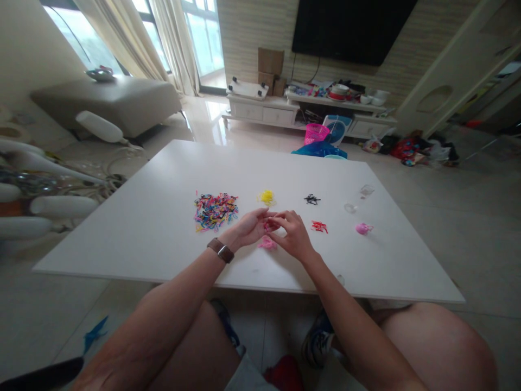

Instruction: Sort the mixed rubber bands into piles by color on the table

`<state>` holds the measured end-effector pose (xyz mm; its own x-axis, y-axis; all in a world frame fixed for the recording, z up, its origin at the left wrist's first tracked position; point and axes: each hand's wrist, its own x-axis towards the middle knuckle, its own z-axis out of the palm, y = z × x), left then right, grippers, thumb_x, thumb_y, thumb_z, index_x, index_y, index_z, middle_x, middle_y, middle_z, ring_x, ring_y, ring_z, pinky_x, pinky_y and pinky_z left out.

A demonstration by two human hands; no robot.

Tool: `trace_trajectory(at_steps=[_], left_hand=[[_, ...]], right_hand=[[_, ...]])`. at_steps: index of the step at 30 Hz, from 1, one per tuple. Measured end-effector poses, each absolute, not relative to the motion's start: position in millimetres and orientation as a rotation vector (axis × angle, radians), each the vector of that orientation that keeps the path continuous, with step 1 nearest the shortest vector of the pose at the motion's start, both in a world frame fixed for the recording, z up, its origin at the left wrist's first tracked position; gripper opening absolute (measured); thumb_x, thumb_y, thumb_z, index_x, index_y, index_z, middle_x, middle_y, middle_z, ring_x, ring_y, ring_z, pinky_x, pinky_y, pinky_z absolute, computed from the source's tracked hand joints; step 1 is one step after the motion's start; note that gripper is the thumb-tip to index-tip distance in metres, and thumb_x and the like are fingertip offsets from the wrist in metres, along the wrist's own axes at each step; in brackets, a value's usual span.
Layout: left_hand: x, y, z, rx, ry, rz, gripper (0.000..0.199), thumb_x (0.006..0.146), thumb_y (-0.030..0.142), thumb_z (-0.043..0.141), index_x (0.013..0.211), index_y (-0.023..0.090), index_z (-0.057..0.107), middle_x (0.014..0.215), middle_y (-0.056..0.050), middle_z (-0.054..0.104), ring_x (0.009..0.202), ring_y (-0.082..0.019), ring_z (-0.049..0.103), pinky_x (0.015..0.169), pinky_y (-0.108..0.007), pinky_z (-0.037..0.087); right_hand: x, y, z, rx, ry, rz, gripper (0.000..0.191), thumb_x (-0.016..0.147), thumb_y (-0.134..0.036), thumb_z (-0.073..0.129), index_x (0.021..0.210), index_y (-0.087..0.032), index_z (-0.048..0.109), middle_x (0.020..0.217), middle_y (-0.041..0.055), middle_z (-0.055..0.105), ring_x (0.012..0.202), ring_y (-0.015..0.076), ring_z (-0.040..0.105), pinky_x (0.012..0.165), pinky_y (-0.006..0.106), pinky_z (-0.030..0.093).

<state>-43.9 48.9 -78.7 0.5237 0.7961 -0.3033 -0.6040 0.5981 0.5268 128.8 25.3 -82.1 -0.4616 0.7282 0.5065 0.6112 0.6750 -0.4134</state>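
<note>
Over the middle of the white table (pixel 158 217), my left hand (pixel 251 227) is cupped palm up, with small pink rubber bands (pixel 267 225) in its fingers. My right hand (pixel 293 234) meets it from the right, thumb and fingers pinched at the same bands. Just below the hands lies a small pink pile (pixel 267 243). To the left is a large pile of mixed-colour rubber bands (pixel 215 212). A yellow pile (pixel 266 197) sits beyond my hands, a black pile (pixel 312 199) farther right, and a red pile (pixel 319 226) beside my right hand.
Toward the table's right side are a pink bag-like item (pixel 363 228), a clear round piece (pixel 349 208) and a clear container (pixel 367 190). Another small clear piece (pixel 341 279) lies by the near edge. A chandelier (pixel 61 206) is at the left.
</note>
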Motion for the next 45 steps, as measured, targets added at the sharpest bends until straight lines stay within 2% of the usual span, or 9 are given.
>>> trace_trajectory(at_steps=[6,10,15,17,25,30,34,38,45], left_hand=[[-43.4,48.0,-78.9,0.393,0.548,0.82,0.035,0.098,0.021,0.042,0.089,0.003,0.07,0.071,-0.011,0.064,0.062,-0.015,0.058,0.062,-0.027,0.048],[-43.3,48.5,-78.2,0.385,0.595,0.867,0.028,0.095,0.014,0.045,0.088,0.003,0.07,0.068,-0.009,0.063,0.06,-0.013,0.059,0.062,-0.024,0.05],[-45.6,51.8,-74.4,0.378,0.736,0.951,0.022,0.091,0.009,0.049,0.093,0.003,0.071,0.092,-0.019,0.073,0.085,-0.018,0.071,0.086,-0.029,0.056],[-46.9,52.5,-73.1,0.386,0.761,0.972,0.023,0.091,0.01,0.049,0.093,0.004,0.071,0.095,-0.02,0.074,0.087,-0.019,0.071,0.089,-0.03,0.056],[-44.5,49.0,-74.7,0.467,0.67,0.883,0.024,0.091,0.008,0.047,0.09,0.004,0.071,0.09,-0.019,0.074,0.078,-0.017,0.07,0.08,-0.028,0.055],[-42.0,47.2,-73.7,0.437,0.665,0.917,0.03,0.096,0.009,0.043,0.079,0.006,0.068,0.077,-0.014,0.071,0.069,-0.014,0.066,0.076,-0.025,0.055],[-41.9,47.6,-73.7,0.457,0.672,0.902,0.026,0.094,0.007,0.046,0.083,0.005,0.069,0.081,-0.014,0.071,0.069,-0.013,0.066,0.078,-0.025,0.055],[-42.5,49.6,-76.1,0.485,0.666,0.895,0.022,0.091,0.004,0.05,0.087,0.004,0.071,0.085,-0.015,0.073,0.072,-0.013,0.067,0.082,-0.025,0.055],[-46.8,52.6,-77.8,0.462,0.762,0.914,0.022,0.091,0.007,0.051,0.092,0.003,0.073,0.096,-0.019,0.074,0.079,-0.016,0.071,0.078,-0.025,0.056]], right_hand=[[124.0,24.3,-90.2,-0.97,-2.133,0.236,0.004,0.089,-0.026,0.068,0.091,-0.026,0.072,0.097,0.0043,0.069,0.098,0.0237,0.057,0.087,0.043,0.046],[126.8,20.5,-92.4,-0.902,-2.06,0.278,0.005,0.089,-0.024,0.067,0.089,-0.027,0.071,0.093,0.0038,0.069,0.095,0.023,0.059,0.086,0.043,0.048],[133.4,14.7,-102.4,-0.915,-1.988,0.33,0.005,0.089,-0.025,0.066,0.086,-0.026,0.07,0.09,0.0041,0.066,0.09,0.022,0.059,0.082,0.041,0.051],[134.3,15.0,-107.7,-0.933,-2.005,0.346,0.003,0.088,-0.027,0.068,0.088,-0.025,0.07,0.09,0.0048,0.065,0.09,0.0223,0.058,0.081,0.04,0.051],[125.6,32.8,-97.4,-1.096,-1.898,0.279,0.024,0.088,-0.028,0.068,0.111,-0.028,0.072,0.101,0.0071,0.063,0.099,0.0254,0.056,0.088,0.044,0.05],[118.6,37.1,-94.7,-1.077,-1.902,0.324,0.013,0.087,-0.024,0.068,0.097,-0.028,0.076,0.1,0.0065,0.065,0.098,0.0254,0.056,0.086,0.044,0.05],[115.8,34.8,-94.3,-1.067,-1.852,0.355,0.007,0.086,-0.022,0.068,0.083,-0.026,0.073,0.095,0.0053,0.065,0.097,0.0244,0.057,0.086,0.043,0.05],[115.6,31.8,-87.8,-1.053,-1.831,0.374,0.006,0.086,-0.022,0.068,0.081,-0.025,0.07,0.095,0.005,0.065,0.096,0.0239,0.058,0.086,0.042,0.051],[125.9,18.2,-89.3,-1.018,-1.866,0.425,0.005,0.085,-0.022,0.068,0.081,-0.025,0.067,0.092,0.0043,0.065,0.094,0.0223,0.06,0.078,0.037,0.052]])
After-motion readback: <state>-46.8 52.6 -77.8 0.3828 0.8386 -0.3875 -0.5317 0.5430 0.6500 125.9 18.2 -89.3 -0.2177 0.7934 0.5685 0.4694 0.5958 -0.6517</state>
